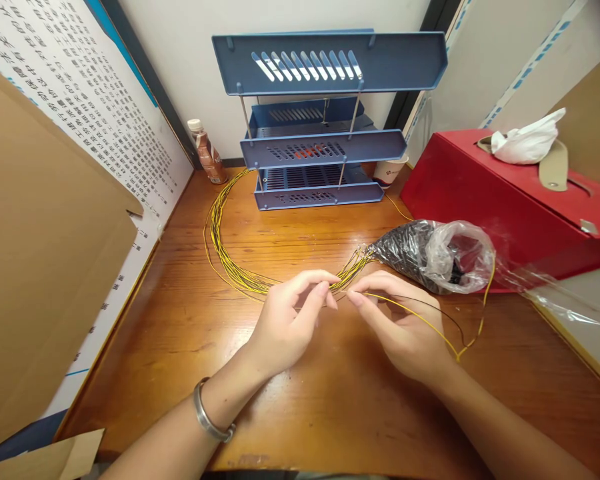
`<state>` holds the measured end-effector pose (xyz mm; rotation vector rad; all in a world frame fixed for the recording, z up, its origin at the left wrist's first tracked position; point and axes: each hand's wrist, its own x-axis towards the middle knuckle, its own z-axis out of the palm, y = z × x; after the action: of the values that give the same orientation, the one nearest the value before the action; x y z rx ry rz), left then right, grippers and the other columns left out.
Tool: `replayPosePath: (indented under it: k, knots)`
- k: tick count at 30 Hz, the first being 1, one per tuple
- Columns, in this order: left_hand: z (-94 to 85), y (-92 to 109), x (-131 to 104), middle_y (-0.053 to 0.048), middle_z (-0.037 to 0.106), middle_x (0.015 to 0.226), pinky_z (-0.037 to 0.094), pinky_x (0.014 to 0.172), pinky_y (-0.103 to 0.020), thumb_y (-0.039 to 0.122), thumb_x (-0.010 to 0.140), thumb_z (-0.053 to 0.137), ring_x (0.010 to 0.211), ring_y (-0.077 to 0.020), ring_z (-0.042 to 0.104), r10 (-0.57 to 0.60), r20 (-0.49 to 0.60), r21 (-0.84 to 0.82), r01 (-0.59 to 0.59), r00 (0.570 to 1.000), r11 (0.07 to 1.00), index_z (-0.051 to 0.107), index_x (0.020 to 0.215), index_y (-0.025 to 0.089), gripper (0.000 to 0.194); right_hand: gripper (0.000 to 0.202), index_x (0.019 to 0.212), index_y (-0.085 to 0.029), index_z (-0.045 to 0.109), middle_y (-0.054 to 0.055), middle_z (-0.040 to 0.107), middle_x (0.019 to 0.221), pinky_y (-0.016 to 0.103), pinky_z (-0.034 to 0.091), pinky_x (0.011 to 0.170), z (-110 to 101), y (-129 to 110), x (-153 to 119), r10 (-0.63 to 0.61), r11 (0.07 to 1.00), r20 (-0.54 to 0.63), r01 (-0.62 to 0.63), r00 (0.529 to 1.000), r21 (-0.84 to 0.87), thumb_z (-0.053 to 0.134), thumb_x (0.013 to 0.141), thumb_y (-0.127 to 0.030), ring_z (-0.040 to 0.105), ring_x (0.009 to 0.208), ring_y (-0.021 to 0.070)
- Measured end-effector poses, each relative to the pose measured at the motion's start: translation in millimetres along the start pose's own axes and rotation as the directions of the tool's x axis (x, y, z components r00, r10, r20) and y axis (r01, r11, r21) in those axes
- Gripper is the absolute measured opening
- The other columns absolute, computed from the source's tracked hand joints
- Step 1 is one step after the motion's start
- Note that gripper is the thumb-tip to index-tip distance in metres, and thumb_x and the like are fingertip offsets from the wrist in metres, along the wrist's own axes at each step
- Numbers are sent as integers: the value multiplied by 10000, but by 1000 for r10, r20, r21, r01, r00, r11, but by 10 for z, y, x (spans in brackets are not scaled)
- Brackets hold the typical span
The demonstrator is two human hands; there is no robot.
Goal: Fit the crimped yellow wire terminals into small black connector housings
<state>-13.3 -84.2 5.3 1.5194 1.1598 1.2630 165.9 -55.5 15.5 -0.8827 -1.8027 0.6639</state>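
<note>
Over the middle of the wooden table, my two hands are close together with their fingertips a short gap apart. My right hand (405,327) pinches the end of a thin yellow-and-black wire (420,319) between thumb and forefinger; its two strands loop to the right, past the hand. Thumb and forefinger of my left hand (293,320) are pressed together, and whatever lies between them is too small to make out. Just behind the fingers runs a coiled bundle of yellow and black wires (225,257). A clear plastic bag (420,257) with dark contents lies beyond my right hand.
At the back stands a blue tiered tray rack (325,150), with a brown drink bottle (210,153) to its left and a paper cup (390,170) to its right. A red box (500,200) with white tissue fills the right side. Cardboard (45,253) leans at left.
</note>
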Motion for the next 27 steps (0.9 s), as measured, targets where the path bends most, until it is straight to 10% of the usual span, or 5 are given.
replayPosePath:
  k: [13,21,27]
  knots:
    - [-54,-8,28,-48,763,907,544,726,-215,117,941,655,770,-120,703,499,106,509,-478,860,716,654,1072,148,135,86,841,-192,715,10,717,776,224,515,591,6,-11,3,126,983,78,-136,989,124,656,903,-183,628,639,114]
    - [-149,-37,36,-58,773,864,533,710,-253,77,956,585,745,-156,707,573,250,633,-580,780,513,656,1065,162,156,91,826,-202,724,-10,699,720,209,495,555,-20,0,4,174,970,127,-193,976,151,677,903,-210,590,596,102]
    - [-101,69,27,-46,712,766,485,639,-238,134,964,563,648,-125,615,465,164,481,-483,870,732,659,919,148,107,84,826,-203,753,14,754,778,236,549,625,-14,-8,23,67,991,92,-77,994,113,711,867,-143,678,683,136]
